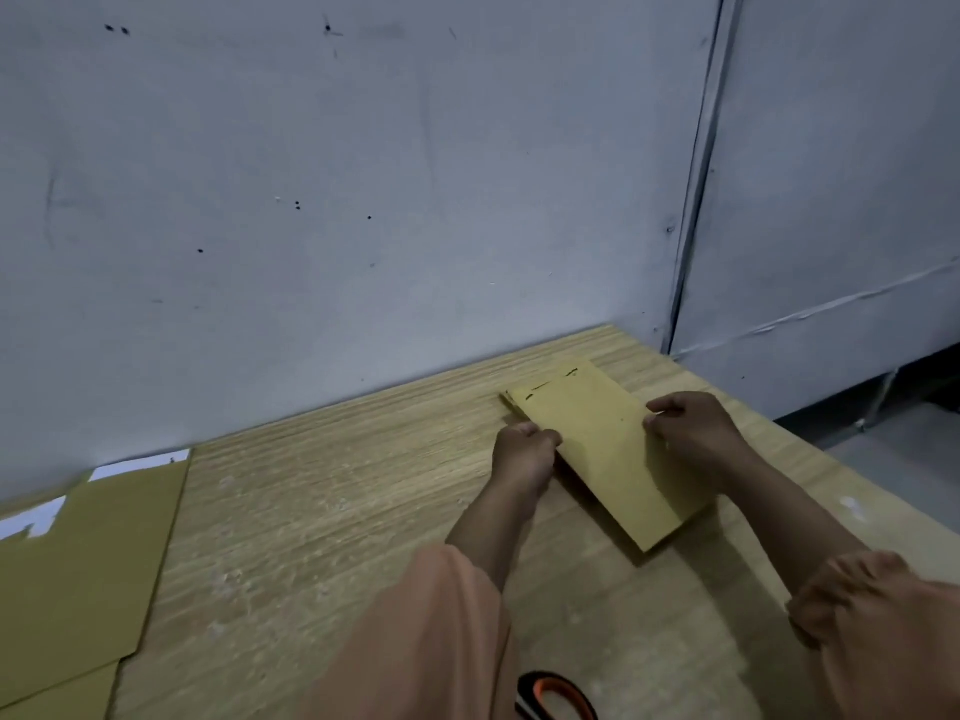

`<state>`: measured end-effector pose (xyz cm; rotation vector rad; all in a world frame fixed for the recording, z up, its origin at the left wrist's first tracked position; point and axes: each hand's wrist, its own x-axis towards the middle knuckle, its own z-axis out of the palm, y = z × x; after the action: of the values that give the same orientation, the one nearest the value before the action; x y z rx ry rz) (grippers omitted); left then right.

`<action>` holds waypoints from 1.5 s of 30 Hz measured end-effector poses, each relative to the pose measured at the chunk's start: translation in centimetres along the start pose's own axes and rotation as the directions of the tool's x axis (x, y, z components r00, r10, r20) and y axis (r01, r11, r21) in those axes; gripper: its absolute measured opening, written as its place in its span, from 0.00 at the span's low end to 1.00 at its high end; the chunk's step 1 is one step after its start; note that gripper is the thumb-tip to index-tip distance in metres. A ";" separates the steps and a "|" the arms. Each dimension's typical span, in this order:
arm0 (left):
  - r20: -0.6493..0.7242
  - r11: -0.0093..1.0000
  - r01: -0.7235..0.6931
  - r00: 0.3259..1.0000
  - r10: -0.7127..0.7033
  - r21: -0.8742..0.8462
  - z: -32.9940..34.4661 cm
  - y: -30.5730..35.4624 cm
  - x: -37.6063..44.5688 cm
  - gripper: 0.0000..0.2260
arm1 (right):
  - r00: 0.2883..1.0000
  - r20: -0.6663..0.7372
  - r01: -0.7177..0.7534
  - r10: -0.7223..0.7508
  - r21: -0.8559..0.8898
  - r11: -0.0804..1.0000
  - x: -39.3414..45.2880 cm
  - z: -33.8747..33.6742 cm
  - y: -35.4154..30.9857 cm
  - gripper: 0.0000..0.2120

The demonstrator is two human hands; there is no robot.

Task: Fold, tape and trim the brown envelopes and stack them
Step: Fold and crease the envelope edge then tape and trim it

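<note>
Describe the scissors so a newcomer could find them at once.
Start at the wooden table against the grey wall, then come to its near edge, between the two orange sleeves. The scissors lie there, partly cut off by the frame's bottom edge. Their black-and-orange handle loops are the only bright thing on the table; all else is flat brown paper: the envelope and the sheets far left.

wooden table (332,511) against a grey wall (363,174).
</note>
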<state>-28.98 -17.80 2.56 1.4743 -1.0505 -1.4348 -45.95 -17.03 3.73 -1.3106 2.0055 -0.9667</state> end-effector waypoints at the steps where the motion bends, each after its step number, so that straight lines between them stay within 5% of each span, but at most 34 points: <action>1: 0.003 1.000 -0.001 1.000 0.001 0.017 0.3 0.0 0.5 0.09 | 1.000 -0.002 0.003 -0.003 -0.016 1.000 0.7 0.2 0.1 0.16; 15: -0.006 0.976 -0.100 0.995 0.103 0.193 -1.5 -0.4 0.6 0.06 | 0.994 -0.066 0.071 -0.090 -0.252 0.965 0.8 2.5 0.9 0.16; 22: -0.005 0.942 -0.173 0.983 0.182 0.289 -7.6 0.3 -3.9 0.06 | 0.961 -0.045 0.249 -0.272 -0.282 0.926 -4.8 5.5 -2.5 0.12; 27: -0.126 0.906 -0.197 0.957 0.260 0.374 -14.8 -0.2 -7.7 0.03 | 0.932 0.070 0.362 -0.355 -0.218 0.907 -9.3 9.7 -6.5 0.12; 39: -0.458 0.767 0.061 0.831 0.317 0.639 -31.9 -4.9 -12.9 0.13 | 0.775 0.419 0.564 -0.474 -0.117 0.818 -18.7 22.4 -13.0 0.13; 45: -0.522 0.593 0.232 0.763 0.380 0.771 -35.3 -7.3 -12.8 0.17 | 0.674 0.551 0.669 -0.492 -0.173 0.723 -20.6 27.2 -14.8 0.17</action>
<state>6.41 -3.36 0.87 2.2951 -1.3325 -0.1767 -9.65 -9.16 0.88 -2.2554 1.4115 -0.4340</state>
